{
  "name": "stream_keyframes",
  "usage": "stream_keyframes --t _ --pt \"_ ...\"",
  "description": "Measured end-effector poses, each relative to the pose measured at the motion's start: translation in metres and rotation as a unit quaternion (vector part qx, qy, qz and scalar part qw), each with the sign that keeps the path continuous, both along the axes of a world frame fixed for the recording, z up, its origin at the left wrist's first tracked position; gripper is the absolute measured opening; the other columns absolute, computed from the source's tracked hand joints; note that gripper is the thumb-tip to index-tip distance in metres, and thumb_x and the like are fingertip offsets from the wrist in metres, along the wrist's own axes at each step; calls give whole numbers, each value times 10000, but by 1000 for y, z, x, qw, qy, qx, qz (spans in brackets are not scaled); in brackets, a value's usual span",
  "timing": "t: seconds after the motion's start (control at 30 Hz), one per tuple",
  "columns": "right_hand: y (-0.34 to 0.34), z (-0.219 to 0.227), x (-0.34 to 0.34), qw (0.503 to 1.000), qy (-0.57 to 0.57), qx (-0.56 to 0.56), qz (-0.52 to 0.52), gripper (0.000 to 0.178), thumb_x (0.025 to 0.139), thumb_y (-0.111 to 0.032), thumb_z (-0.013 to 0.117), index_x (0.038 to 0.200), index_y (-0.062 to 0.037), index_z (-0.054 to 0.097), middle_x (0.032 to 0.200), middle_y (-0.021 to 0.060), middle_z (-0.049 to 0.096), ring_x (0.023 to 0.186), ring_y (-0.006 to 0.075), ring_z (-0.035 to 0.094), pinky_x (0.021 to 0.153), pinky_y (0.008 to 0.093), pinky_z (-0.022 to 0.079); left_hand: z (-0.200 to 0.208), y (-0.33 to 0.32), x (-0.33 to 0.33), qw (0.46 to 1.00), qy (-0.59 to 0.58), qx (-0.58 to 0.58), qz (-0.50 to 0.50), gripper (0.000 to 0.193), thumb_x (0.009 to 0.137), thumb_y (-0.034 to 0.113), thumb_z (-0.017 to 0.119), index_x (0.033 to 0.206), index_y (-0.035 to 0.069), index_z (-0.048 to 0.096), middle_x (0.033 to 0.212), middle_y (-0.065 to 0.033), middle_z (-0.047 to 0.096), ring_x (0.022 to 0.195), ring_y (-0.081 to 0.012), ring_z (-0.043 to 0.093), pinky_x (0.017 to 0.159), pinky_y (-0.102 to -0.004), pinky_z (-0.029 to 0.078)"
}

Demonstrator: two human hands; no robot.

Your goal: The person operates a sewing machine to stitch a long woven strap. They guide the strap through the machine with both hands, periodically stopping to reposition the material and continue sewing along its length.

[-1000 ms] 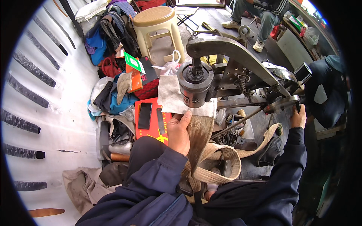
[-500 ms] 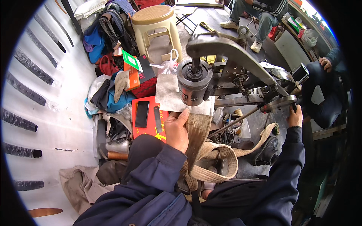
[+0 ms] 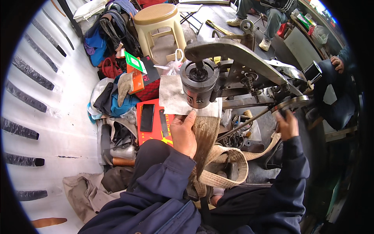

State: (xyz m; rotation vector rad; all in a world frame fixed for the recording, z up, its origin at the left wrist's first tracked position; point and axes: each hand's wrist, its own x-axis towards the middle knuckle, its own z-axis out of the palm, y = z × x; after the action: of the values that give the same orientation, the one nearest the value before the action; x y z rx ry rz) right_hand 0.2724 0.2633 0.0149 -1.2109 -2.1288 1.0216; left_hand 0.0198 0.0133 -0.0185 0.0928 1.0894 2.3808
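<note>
In what seems a cranking step, the left hand [image 3: 184, 134] pinches the off-white woven cloth sheet [image 3: 170, 93] beneath the dark cylindrical metal machine head [image 3: 199, 91], the right hand [image 3: 288, 125] curls at the round grey metal handwheel [image 3: 293, 103], grip unclear, and turning calls for a steady sheet

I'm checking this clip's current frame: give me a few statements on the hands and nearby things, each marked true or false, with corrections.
1. The left hand holds the cloth at its near edge. True.
2. The stool has a round tan seat. True.
3. The phone lies on the stool. False: it lies on the red package.
4. The right hand is holding the phone. False: it is close by the wheel, away from the phone.
5. The pale strap curls into a loop. True.
</note>
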Motion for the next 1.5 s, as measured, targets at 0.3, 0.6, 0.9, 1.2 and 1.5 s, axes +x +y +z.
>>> stream_keyframes --t 0.3,0.6,0.9,1.2,1.5 --pt "109 -2 61 934 -145 237 -226 265 976 -305 597 914 -61 515 653 102 542 494 205 541 486 353 415 2 2 -4 1000 27 -8 -13 276 936 -14 611 1210 -36 631 1176 -56 665 1025 -108 602 925 -261 453" --pt "107 12 62 962 -132 126 -203 208 916 -190 575 1045 -28 548 858 241 645 697 364 655 628 448 497 13 -11 3 995 55 1 -81 400 939 4 622 1330 -27 545 1242 -56 635 1103 -107 583 989 -268 430" --pt "103 9 62 971 -87 99 -199 213 963 -253 601 963 -44 557 713 120 607 498 232 596 479 362 450 10 -10 9 995 78 -24 -62 445 923 -13 642 1353 -27 527 1259 -60 628 1081 -107 598 948 -255 463" --pt "110 11 63 964 -160 101 -189 243 959 -276 596 1025 -46 557 718 159 615 502 259 624 495 396 475 12 -17 11 993 63 -22 -101 316 948 33 636 1252 -26 575 1166 -36 644 1032 -88 589 918 -250 462" --pt "140 -23 86 976 -100 87 -175 243 961 -278 607 928 -48 535 680 117 571 456 219 553 436 367 439 0 -16 8 990 59 -56 -111 104 956 54 624 1030 -10 661 938 11 665 821 -34 566 754 -214 455"
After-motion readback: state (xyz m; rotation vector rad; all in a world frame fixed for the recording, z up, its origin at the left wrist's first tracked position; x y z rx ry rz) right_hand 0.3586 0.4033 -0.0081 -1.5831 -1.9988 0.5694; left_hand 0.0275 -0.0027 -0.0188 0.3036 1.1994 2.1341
